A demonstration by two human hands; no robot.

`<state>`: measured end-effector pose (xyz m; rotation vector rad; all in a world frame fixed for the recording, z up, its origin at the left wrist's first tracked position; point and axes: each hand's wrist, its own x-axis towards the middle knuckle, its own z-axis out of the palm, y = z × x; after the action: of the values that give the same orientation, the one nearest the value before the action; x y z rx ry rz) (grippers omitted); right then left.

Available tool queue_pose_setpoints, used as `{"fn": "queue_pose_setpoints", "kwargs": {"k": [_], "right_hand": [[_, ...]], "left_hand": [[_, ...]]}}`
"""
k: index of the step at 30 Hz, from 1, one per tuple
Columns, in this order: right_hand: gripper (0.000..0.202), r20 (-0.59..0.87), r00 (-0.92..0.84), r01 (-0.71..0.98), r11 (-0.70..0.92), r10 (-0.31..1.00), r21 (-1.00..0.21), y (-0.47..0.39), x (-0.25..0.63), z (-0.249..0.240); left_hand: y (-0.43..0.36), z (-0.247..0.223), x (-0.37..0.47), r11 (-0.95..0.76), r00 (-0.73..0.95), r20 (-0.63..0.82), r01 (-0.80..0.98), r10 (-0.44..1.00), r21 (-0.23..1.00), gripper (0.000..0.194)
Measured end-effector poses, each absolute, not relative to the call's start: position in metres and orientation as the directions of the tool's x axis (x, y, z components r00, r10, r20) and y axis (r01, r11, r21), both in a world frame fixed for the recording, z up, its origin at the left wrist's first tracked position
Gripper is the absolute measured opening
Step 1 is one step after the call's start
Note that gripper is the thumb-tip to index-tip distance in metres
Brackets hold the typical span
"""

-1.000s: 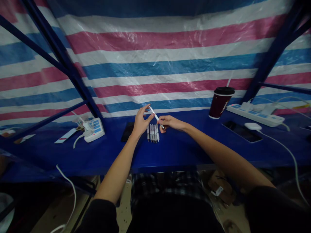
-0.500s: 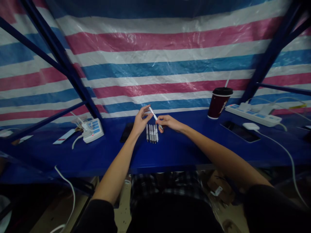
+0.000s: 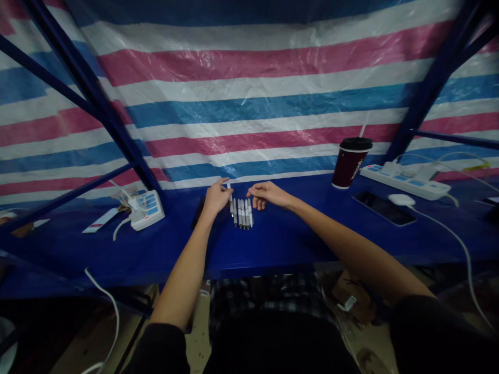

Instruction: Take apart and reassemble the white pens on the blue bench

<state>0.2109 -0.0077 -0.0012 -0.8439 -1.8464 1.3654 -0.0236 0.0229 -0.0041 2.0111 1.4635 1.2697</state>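
Note:
My left hand point(image 3: 217, 197) is closed on a white and grey pen point(image 3: 231, 206), gripping its upper end between thumb and fingers. That pen points toward me at the left end of a row of several similar pens point(image 3: 244, 214), which lie side by side on the blue tabletop point(image 3: 280, 234). Just right of the row's far ends hovers my right hand point(image 3: 268, 195), fingers loosely bent and apart, with nothing visible in them. A dark flat object point(image 3: 198, 214) lies partly hidden behind my left wrist.
To the right stand a dark red lidded cup point(image 3: 351, 163) with a straw, a phone point(image 3: 384, 208), a white charger point(image 3: 401, 200) and a power strip point(image 3: 405, 182). Another power strip point(image 3: 148, 210) with cables sits at the left. Blue metal posts point(image 3: 424, 98) frame the striped sheet point(image 3: 253, 109) behind.
The pen, earlier raised between both hands, has come down to the row's left side in my left hand. My right hand has let go of it and remains right of the row.

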Motion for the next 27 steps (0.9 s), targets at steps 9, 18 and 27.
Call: {"fn": "queue_pose_setpoints", "kwargs": {"k": [9, 18, 27], "right_hand": [[0.028, 0.132, -0.442, 0.611, 0.405, 0.887, -0.68, -0.003, 0.219, -0.011], [0.027, 0.098, -0.38, 0.786, 0.377, 0.92, -0.49, 0.0, 0.217, -0.017], [0.041, -0.089, -0.39, 0.842, 0.316, 0.917, -0.438, -0.001, 0.243, 0.005]], "left_hand": [[0.019, -0.02, -0.021, -0.201, 0.135, 0.159, 0.82, 0.978, 0.536, 0.054], [0.011, -0.026, 0.001, -0.337, 0.244, 0.237, 0.765, 0.94, 0.549, 0.047], [-0.011, -0.003, 0.028, -0.133, 0.163, 0.006, 0.781, 0.987, 0.61, 0.054]]}}
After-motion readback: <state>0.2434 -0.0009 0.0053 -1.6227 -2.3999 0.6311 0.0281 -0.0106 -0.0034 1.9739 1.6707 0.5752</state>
